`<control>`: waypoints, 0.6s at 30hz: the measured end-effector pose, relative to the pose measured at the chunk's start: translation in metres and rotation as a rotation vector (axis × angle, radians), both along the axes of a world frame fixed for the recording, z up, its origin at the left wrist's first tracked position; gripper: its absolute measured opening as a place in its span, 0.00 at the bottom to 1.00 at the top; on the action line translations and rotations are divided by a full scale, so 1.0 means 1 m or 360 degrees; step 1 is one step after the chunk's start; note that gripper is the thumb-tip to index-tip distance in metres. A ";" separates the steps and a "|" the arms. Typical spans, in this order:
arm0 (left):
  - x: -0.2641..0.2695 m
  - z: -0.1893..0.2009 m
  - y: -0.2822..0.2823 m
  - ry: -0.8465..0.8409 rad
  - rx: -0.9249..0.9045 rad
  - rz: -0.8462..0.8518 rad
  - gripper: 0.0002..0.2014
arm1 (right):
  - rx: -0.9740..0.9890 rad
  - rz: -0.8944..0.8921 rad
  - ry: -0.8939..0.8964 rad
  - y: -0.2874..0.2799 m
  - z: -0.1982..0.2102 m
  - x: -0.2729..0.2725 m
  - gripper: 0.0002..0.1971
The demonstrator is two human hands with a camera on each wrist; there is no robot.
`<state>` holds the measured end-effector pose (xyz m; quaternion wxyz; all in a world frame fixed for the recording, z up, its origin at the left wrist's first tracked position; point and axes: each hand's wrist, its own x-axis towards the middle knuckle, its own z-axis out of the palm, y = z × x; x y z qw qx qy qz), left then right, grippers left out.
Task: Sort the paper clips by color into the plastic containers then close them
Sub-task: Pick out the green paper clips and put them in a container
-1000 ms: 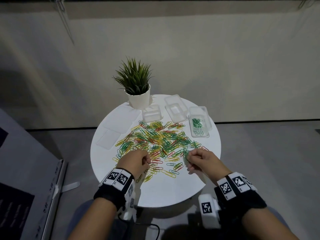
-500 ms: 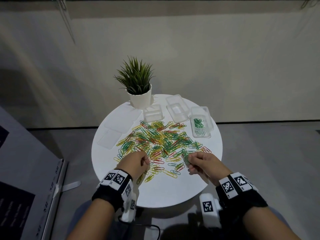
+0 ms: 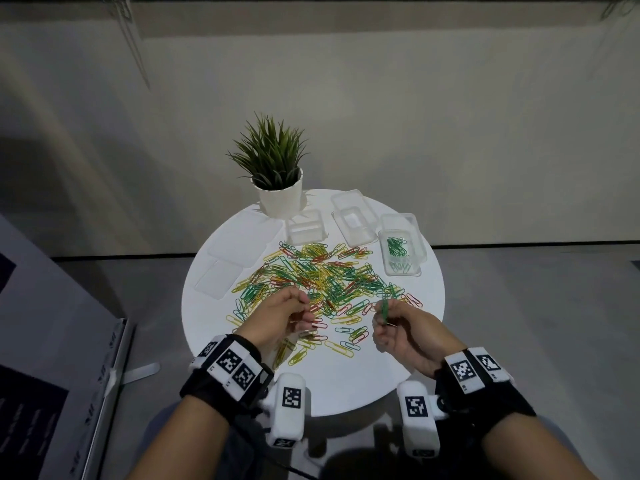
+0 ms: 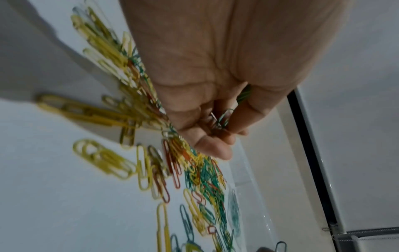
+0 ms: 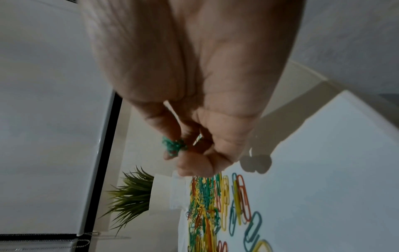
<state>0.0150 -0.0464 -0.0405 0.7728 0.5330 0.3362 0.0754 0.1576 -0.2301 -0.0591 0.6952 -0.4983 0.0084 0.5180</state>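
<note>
A heap of green, yellow, red and blue paper clips [image 3: 322, 275] covers the middle of the round white table [image 3: 346, 379]. Three clear plastic containers stand at its far side: an empty one [image 3: 304, 227], another empty one [image 3: 354, 218], and one [image 3: 401, 251] with green clips inside. My left hand [image 3: 294, 315] hovers over the near left of the heap, fingers curled round a few green clips [image 4: 224, 117]. My right hand [image 3: 389, 318] pinches a bunch of green clips [image 3: 384, 310] [image 5: 173, 146] above the near right of the heap.
A potted plant [image 3: 277, 168] stands at the table's far edge. Two clear flat lids [image 3: 239, 240] [image 3: 218, 278] lie at the table's left. A grey panel [image 3: 52, 341] stands on the floor to the left. A wall rises behind the table.
Both hands have lifted a little off the heap and drawn slightly toward me, each keeping its green clips. The heap and containers have not moved.
</note>
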 end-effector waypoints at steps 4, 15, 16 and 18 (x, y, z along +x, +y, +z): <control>0.007 -0.007 -0.010 -0.0077 -0.0360 0.0121 0.08 | 0.0053 -0.0016 0.0097 0.001 0.002 -0.001 0.08; 0.029 -0.017 -0.025 0.0376 0.1737 -0.0981 0.13 | -0.0567 0.0528 -0.0927 0.003 0.000 -0.010 0.15; 0.030 -0.018 -0.026 0.0373 0.1804 -0.1037 0.10 | -0.0683 0.0644 -0.1244 0.003 0.001 -0.011 0.13; 0.031 -0.019 -0.026 0.0403 0.1900 -0.1101 0.06 | -0.0866 0.0820 -0.1751 0.004 0.001 -0.015 0.08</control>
